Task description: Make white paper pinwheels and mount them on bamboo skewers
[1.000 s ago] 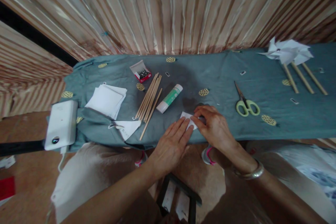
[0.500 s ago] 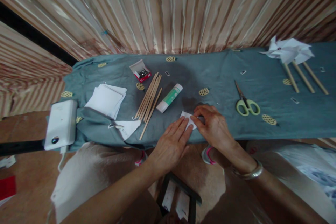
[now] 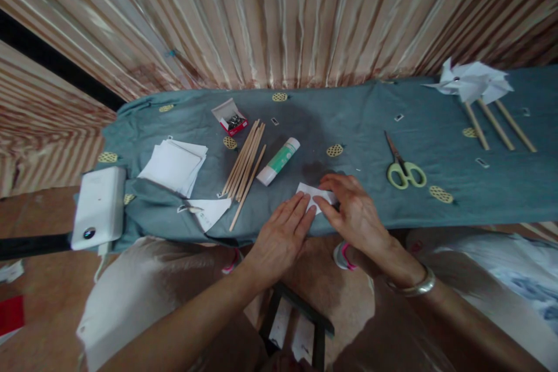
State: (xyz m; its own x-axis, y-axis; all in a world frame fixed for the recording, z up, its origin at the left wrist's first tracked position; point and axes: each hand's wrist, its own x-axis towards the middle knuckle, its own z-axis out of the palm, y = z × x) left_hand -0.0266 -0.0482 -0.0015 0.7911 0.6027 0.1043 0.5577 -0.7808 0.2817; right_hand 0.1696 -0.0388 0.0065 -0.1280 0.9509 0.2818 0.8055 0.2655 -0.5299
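A small piece of white paper [image 3: 304, 188], which looks folded, lies near the front edge of the cloth-covered table, partly hidden under my fingers. My left hand [image 3: 282, 232] rests on its left side, fingers stretched out flat and pressing it down. At its right side, my right hand [image 3: 354, 209] has bent fingers and thumb on either side of the paper's edge, gripping it. A green and white glue stick [image 3: 279, 161] lies just beyond my left hand. Scissors with light green handles [image 3: 404, 173] are to the right of my right hand.
Several wooden sticks [image 3: 244, 165], an open small box of metal pins [image 3: 232, 119], a paper stack [image 3: 172, 164] and a cut paper scrap [image 3: 213, 212] lie left. A white device [image 3: 99, 206] sits at the left end. Paper pinwheels [image 3: 475, 81] on sticks lie far right. A curtain hangs behind.
My right fingers have spread away from the thumb, and more of the paper shows between them. My left hand stays flat on the paper. The whole view has shifted slightly.
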